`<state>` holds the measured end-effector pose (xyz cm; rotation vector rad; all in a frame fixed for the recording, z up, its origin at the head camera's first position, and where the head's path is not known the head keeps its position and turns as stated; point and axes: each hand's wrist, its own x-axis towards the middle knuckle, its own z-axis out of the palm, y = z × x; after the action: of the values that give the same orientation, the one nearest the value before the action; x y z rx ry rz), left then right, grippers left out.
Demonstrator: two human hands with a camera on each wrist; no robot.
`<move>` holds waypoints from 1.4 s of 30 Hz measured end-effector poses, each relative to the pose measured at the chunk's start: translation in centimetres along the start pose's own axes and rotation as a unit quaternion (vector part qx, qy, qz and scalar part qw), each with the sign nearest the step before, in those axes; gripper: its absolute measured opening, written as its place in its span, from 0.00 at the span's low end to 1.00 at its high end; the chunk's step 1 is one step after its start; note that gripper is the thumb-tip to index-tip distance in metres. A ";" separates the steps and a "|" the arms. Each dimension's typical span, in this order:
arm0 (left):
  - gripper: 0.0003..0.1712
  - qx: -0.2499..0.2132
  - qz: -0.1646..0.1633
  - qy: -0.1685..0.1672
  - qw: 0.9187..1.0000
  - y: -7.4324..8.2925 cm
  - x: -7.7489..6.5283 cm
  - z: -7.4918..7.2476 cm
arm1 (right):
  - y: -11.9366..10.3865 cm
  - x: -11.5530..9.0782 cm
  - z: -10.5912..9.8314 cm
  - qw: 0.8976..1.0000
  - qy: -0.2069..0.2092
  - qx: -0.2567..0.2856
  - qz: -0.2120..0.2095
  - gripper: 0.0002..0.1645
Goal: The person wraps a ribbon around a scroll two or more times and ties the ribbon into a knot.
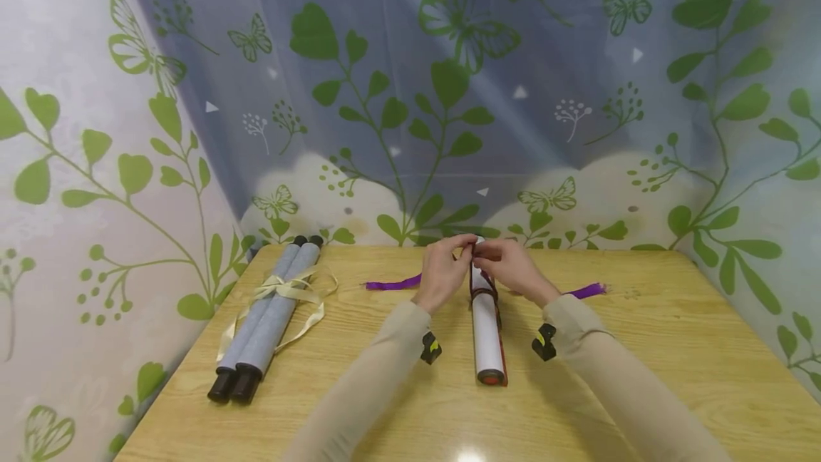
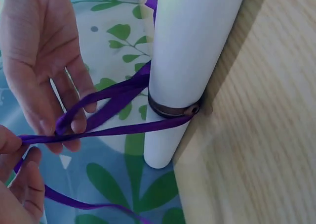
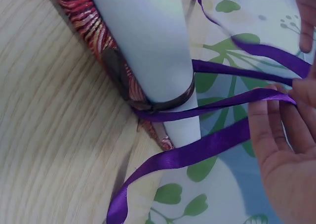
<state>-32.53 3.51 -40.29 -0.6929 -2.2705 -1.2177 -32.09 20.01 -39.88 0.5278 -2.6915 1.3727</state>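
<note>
A white rolled scroll [image 1: 487, 334] lies lengthwise on the table, with red patterned fabric [image 3: 91, 28] along one side. A dark brown cord [image 3: 118, 78] is wrapped round it. Purple ribbon [image 2: 111, 93] circles the scroll near its far end, and both hands hold it just above there. My left hand [image 1: 442, 273] holds a loop of the ribbon at its fingertips. Close beside it, my right hand [image 1: 516, 273] pinches the ribbon between thumb and fingers. Loose purple tails spread out on both sides.
Two grey-blue rolled scrolls [image 1: 276, 312] with black ends lie side by side at the table's left, tied with a cream ribbon [image 1: 285, 289]. A leaf-and-butterfly printed curtain [image 1: 385, 162] hangs behind the wooden table [image 1: 410, 405]. Black wrist cameras [image 1: 545, 343] sit at both cuffs.
</note>
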 end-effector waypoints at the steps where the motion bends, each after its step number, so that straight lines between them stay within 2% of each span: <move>1: 0.13 0.007 0.009 0.002 1.000 0.1 0.1 0.0 | -0.2 0.0 0.1 1.000 -0.003 -0.010 -0.004 0.19; 4: 0.15 0.021 0.027 0.007 0.999 0.2 0.2 -0.1 | -0.7 0.2 0.3 1.000 0.002 -0.009 -0.003 0.17; 9: 0.18 0.031 0.017 -0.003 0.999 0.2 0.4 -0.1 | -1.0 0.8 0.3 0.996 0.019 0.088 0.022 0.19; 11: 0.20 0.016 -0.002 -0.019 1.000 0.1 0.4 -0.1 | -1.1 1.0 0.1 0.991 0.022 0.126 0.028 0.21; 13: 0.23 -0.010 -0.028 -0.044 0.999 0.1 0.3 0.0 | -1.2 0.9 -0.1 0.989 0.023 0.142 0.028 0.21; 16: 0.29 -0.055 -0.072 -0.082 0.992 -0.1 0.1 0.1 | -1.4 0.8 -0.4 0.988 0.014 0.152 0.024 0.22; 19: 0.31 -0.078 -0.094 -0.100 0.987 -0.1 -0.1 0.3 | -1.5 0.6 -0.5 0.986 0.004 0.166 0.021 0.22; 22: 0.31 -0.092 -0.103 -0.094 0.986 -0.2 -0.1 0.5 | -1.4 0.5 -0.7 0.985 0.000 0.173 0.023 0.22; 28: 0.20 -0.129 -0.097 -0.020 0.987 -0.2 0.1 0.7 | -0.9 0.9 -0.9 0.982 0.025 0.183 0.045 0.22; 32: 0.18 -0.151 -0.084 0.007 0.985 -0.2 0.1 0.6 | -0.8 1.1 -0.9 0.978 0.041 0.195 0.061 0.22; 34: 0.17 -0.148 -0.083 0.014 0.985 -0.3 0.0 0.7 | -0.8 1.1 -0.8 0.977 0.043 0.200 0.069 0.22; 37: 0.17 -0.141 -0.088 0.008 0.986 -0.4 -0.2 0.8 | -0.8 1.0 -0.9 0.976 0.048 0.200 0.073 0.23; 42: 0.20 -0.124 -0.112 -0.050 0.985 -0.5 -0.6 1.1 | -0.7 0.8 -1.1 0.974 0.059 0.203 0.076 0.24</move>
<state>-32.54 4.11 -41.51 -0.6095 -2.3527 -1.6263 -32.71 20.25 -38.48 0.2546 -2.4053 1.9462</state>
